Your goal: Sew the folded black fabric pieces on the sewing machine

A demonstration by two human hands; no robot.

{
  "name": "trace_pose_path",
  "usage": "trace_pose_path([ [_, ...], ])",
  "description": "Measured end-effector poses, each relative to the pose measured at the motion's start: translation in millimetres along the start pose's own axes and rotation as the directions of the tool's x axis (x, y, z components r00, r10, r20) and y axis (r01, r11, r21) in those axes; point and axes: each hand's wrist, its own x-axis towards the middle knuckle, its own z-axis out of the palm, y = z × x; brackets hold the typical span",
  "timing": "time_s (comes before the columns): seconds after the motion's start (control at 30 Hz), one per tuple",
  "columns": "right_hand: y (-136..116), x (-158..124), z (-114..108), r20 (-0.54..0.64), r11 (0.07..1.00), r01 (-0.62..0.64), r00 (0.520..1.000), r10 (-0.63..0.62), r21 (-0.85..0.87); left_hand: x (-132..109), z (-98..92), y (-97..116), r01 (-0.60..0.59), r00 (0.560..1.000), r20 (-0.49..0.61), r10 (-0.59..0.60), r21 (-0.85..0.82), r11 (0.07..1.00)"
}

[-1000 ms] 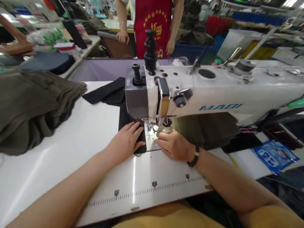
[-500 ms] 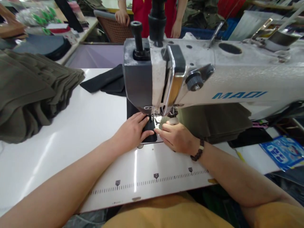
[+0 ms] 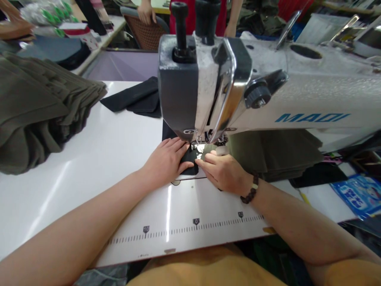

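Observation:
A black fabric piece (image 3: pixel 189 168) lies under the needle area of the sewing machine (image 3: pixel 205 87). My left hand (image 3: pixel 166 161) rests flat on its left side, fingers stretched toward the presser foot (image 3: pixel 196 146) and thumb apart. Close to the right of the foot is my right hand (image 3: pixel 224 169), its fingers curled and one fingertip at the black fabric's right edge. What those curled fingers hold, if anything, is hidden. A white round knob (image 3: pixel 222 150) sits just above the right knuckles. Olive fabric (image 3: pixel 274 153) lies beneath the machine arm, behind my right hand.
A thick stack of olive fabric pieces (image 3: pixel 38 107) lies on the left of the white table (image 3: pixel 98 159). Folded black pieces (image 3: pixel 133 97) sit behind the machine head. At right is a blue packet (image 3: pixel 357 194). A person's hand (image 3: pixel 145 14) rests on a woven chair (image 3: pixel 143 31).
The machine head looks larger and slightly further right as my view shifts. Both hands stay nearly where they were beside the presser foot. The black fabric shows little visible movement.

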Motion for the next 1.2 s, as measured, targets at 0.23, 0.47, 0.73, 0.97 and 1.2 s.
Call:
trace_pose_path([
  [0.23,-1.4,0.0,-1.0,0.024,1.0,-0.029,0.999,0.029,-0.008,1.0,-0.8,1.3,0.006,1.0,-0.028,-0.006,-0.009,1.0],
  [0.47,-3.2,1.4,-2.5,0.052,0.999,-0.045,0.998,0.047,-0.024,0.7,-0.8,-0.8,-0.017,0.998,-0.064,0.017,-0.003,1.0],
  [0.73,-2.6,0.3,-0.1,0.023,0.999,-0.044,0.999,0.045,-0.029,1.7,-0.4,-1.4,-0.019,0.998,-0.055,0.018,-0.026,0.999],
  [0.97,-2.5,0.9,-1.8,0.002,0.999,-0.033,0.999,0.033,-0.028,1.5,1.0,-1.8,-0.007,0.999,-0.053,0.006,-0.021,1.0],
  [1.2,-4.9,1.7,-3.7,0.023,0.998,-0.057,0.998,0.058,-0.022,2.9,-0.2,-1.1,-0.005,0.999,-0.037,0.004,-0.019,1.0],
])
